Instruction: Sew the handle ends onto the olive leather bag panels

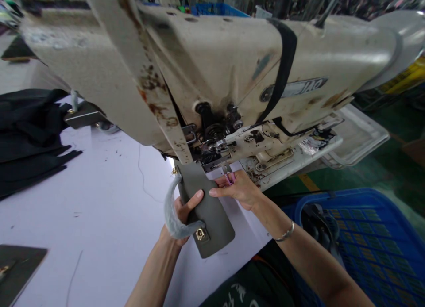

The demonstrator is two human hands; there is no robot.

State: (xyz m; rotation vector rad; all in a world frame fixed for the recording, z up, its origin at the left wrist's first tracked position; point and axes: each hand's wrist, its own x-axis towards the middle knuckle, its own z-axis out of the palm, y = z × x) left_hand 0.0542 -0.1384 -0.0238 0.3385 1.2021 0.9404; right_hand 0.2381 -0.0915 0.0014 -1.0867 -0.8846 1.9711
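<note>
Head camera, factory floor: my hands work beneath the cream head of an industrial sewing machine (212,63).

Photo desk: What do you have hold of?

Me: A grey leather panel (209,214), likely a bag flap, though I can't be sure. It stands on end over a white tabletop (99,218), directly in front of me and between my hands.

Photo desk: How is each hand placed?

Me: My left hand (184,214) is clenched around the panel's left edge, with the thumb on its face. My right hand (235,189) is at the opposite edge, its fingers (221,192) lying across the leather and pinching a small pink piece (230,178). I can't make out what that piece is.

Photo desk: Which way does the panel lie?

Me: Its long axis runs away from me, tilted slightly. The narrow upper end points up and left, reaching the machine's presser-foot assembly (219,145). The lower end points toward my body and carries a gold turn-lock (200,234).

Photo desk: Which hand is nearer the machine?

Me: My right. A fuzzy grey strip (171,214) curves from the turn-lock past my left hand. Black fabric pieces (29,139) lie on the table to my left, and a blue plastic crate (348,236) sits to my right.
</note>
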